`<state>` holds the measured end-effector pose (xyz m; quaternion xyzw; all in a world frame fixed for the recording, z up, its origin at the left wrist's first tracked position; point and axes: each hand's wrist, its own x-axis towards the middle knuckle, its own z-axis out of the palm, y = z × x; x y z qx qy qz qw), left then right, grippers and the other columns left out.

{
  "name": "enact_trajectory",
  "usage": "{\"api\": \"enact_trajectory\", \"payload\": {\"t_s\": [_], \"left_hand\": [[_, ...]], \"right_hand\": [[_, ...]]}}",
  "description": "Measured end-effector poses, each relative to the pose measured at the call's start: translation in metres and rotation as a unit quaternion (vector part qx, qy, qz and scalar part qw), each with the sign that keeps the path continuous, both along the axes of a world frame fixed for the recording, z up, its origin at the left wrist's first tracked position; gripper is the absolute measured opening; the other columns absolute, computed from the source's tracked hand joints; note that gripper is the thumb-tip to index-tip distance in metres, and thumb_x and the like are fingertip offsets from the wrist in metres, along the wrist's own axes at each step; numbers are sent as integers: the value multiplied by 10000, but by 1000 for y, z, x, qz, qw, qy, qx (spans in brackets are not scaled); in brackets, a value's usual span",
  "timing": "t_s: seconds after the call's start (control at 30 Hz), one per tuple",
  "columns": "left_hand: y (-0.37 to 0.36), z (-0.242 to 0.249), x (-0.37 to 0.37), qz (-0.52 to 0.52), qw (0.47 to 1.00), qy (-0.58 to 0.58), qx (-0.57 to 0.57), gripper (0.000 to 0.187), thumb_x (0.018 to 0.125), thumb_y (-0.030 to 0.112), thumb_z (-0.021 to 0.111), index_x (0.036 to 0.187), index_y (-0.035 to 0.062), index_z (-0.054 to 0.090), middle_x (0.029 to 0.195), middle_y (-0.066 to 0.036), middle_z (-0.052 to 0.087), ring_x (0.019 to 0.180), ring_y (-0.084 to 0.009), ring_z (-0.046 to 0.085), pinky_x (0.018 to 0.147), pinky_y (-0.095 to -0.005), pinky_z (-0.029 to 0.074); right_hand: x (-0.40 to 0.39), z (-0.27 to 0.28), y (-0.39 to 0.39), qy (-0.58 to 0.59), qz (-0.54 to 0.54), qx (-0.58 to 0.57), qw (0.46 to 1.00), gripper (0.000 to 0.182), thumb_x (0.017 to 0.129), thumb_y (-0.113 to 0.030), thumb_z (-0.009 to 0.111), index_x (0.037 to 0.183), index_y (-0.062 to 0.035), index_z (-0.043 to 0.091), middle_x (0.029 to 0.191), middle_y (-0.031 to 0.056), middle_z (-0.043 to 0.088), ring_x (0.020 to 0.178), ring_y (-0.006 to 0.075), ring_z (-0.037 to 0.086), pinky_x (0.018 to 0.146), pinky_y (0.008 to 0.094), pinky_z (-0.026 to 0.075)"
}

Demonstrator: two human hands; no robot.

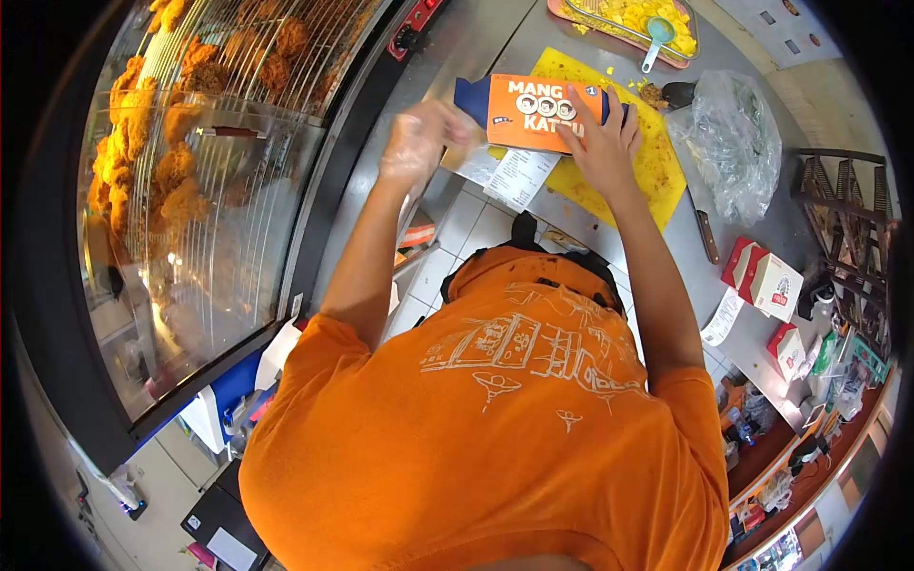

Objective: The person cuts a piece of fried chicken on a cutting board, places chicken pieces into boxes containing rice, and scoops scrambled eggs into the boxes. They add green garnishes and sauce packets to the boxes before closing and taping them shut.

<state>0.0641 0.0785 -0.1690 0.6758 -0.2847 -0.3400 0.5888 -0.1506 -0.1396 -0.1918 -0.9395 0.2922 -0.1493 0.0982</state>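
Note:
An orange and dark blue cardboard food box (529,135) with "MANG KATSU" printed on it lies over the yellow cutting board (657,181). My right hand (607,145) grips the box at its right end, fingers spread across the top face. At the other end, my left hand (417,143), in a clear plastic glove, is beside the box's blue end; its fingers are smeared by motion. A printed receipt (520,179) sticks out from under the box toward the counter's near edge.
A heated glass cabinet (205,124) of fried chicken stands at left. Behind the board is a tray (692,48) of yellow pieces with a scoop (659,36). At right are a clear plastic bag (738,143), a knife (707,238) and red-and-white boxes (773,284).

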Motion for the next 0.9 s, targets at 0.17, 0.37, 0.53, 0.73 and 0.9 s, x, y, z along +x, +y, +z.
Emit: {"api": "enact_trajectory", "payload": {"t_s": [0.17,0.37,0.53,0.73,0.9], "left_hand": [[-27,-73,35,-72,961,-81,255,329,981,329,611,1060,14,662,985,-91,698,864,-224,679,711,-382,569],[-74,23,5,-15,931,-77,357,474,960,392,573,1211,4,677,1074,-188,721,936,-250,692,821,-363,539],[-90,-20,51,-208,935,-150,243,391,964,317,602,1098,-39,696,932,-136,720,787,-246,676,730,-403,547],[-97,25,36,-172,943,-130,253,294,931,186,605,1122,-25,679,866,-145,713,725,-215,687,698,-329,560],[-95,39,-14,-83,889,-233,385,350,952,219,528,1191,1,662,1049,-204,695,968,-271,676,851,-384,542]], "right_hand": [[4,24,-7,-125,66,37,989,544,908,-489,672,1394,-258,586,1452,138,485,1328,384,435,1069,588,311],[26,56,-52,-160,85,190,965,290,957,-297,670,1179,-118,722,1141,97,717,1041,289,671,871,349,529],[21,30,-31,-194,127,250,940,337,1010,-339,588,1290,-182,688,1283,195,631,1233,323,563,1066,402,414],[23,17,-23,-227,74,308,921,380,1025,-426,533,1336,-251,663,1415,209,529,1356,358,444,1154,489,287],[6,11,-10,-144,27,314,938,444,1002,-568,469,1384,-381,601,1594,189,324,1488,411,240,1165,650,98]]}}
